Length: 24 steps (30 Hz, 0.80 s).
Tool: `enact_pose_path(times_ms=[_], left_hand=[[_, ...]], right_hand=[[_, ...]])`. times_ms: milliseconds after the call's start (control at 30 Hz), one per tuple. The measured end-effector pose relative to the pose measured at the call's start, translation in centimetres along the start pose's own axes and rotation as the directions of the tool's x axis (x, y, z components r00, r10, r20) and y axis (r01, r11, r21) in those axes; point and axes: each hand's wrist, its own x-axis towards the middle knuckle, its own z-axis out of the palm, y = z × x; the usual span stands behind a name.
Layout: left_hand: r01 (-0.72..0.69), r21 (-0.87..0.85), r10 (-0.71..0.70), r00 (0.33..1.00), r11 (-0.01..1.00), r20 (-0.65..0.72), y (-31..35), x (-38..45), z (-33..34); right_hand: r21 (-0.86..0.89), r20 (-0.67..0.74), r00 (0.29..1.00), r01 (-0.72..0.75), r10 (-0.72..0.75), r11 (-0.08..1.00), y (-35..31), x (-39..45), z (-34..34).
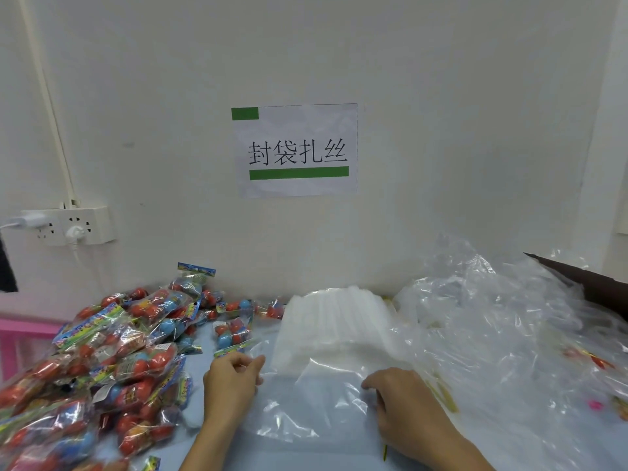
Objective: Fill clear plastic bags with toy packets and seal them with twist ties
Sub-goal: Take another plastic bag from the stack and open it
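Observation:
A clear plastic bag [306,409] lies flat on the light blue table in front of me. My left hand [231,379] pinches the bag's upper left edge between thumb and fingers. My right hand [404,402] rests on the bag's right side, fingers curled down on the film. Behind the bag sits a white stack of folded clear bags [336,321]. A big heap of toy packets [112,362] with red and blue toys covers the table's left side. A thin yellow-green twist tie [385,452] pokes out under my right wrist.
A loose mound of crumpled clear plastic [503,317] fills the right side, with a dark cardboard edge [577,277] behind it. A paper sign [295,149] hangs on the white wall. A power strip [68,226] is mounted at left, above a pink frame [20,331].

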Motion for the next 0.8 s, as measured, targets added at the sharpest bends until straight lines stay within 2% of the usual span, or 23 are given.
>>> enact_pose_path(times_ms=[100,200,267,333,400,467,500,567,600,667,700,733,800], left_hand=[[-0.017,0.025,0.016,0.999,1.000,0.041,0.0,-0.2,0.4],[-0.016,0.035,0.012,0.994,0.999,0.112,0.2,-0.3,0.5],[-0.015,0.059,0.009,0.995,0.998,0.095,0.1,-0.1,0.5],[0.012,0.049,-0.013,1.000,0.999,0.027,0.0,-0.1,0.4],[-0.018,0.082,0.021,0.999,0.996,-0.037,0.2,-0.6,0.1],[-0.153,0.284,0.183,0.979,0.947,-0.084,0.4,-0.9,0.1],[-0.247,0.408,0.310,0.946,0.879,-0.096,0.5,-1.1,0.2],[-0.476,0.507,0.591,0.802,0.719,-0.085,1.0,-1.6,0.4],[-0.588,0.487,0.693,0.719,0.646,-0.052,1.4,-2.0,0.7],[-0.766,0.371,0.780,0.607,0.525,0.151,2.0,-3.1,1.8],[-0.787,0.314,0.742,0.611,0.531,0.277,1.9,-3.4,2.4],[-0.769,0.274,0.660,0.638,0.578,0.397,1.4,-3.7,3.2],[-0.700,0.321,0.469,0.684,0.638,0.558,-0.2,-3.7,4.0]], right_hand=[[0.081,-0.044,0.995,0.092,-0.089,0.992,-0.7,0.0,-0.2],[0.197,0.066,0.986,0.136,-0.151,0.971,-1.7,-0.3,0.1],[0.146,0.151,0.972,0.156,-0.178,0.977,-2.3,-0.6,0.2],[0.044,0.149,0.975,0.160,-0.165,0.986,-2.5,-0.6,0.1],[0.022,0.127,0.980,0.151,-0.152,0.988,-2.3,-0.6,0.0],[0.014,0.138,0.976,0.169,-0.169,0.986,-2.3,-0.5,0.1],[0.017,0.147,0.972,0.184,-0.185,0.983,-2.3,-0.5,0.2],[0.040,0.162,0.964,0.209,-0.212,0.977,-2.5,-0.4,0.6],[0.052,0.162,0.959,0.225,-0.231,0.973,-2.6,-0.4,0.8],[0.060,0.153,0.950,0.265,-0.271,0.962,-2.9,-0.2,1.1],[0.058,0.149,0.949,0.271,-0.277,0.961,-3.0,-0.1,1.3],[0.057,0.150,0.952,0.262,-0.268,0.963,-3.0,-0.1,1.4],[0.069,0.153,0.958,0.233,-0.241,0.970,-2.8,0.0,1.6]])
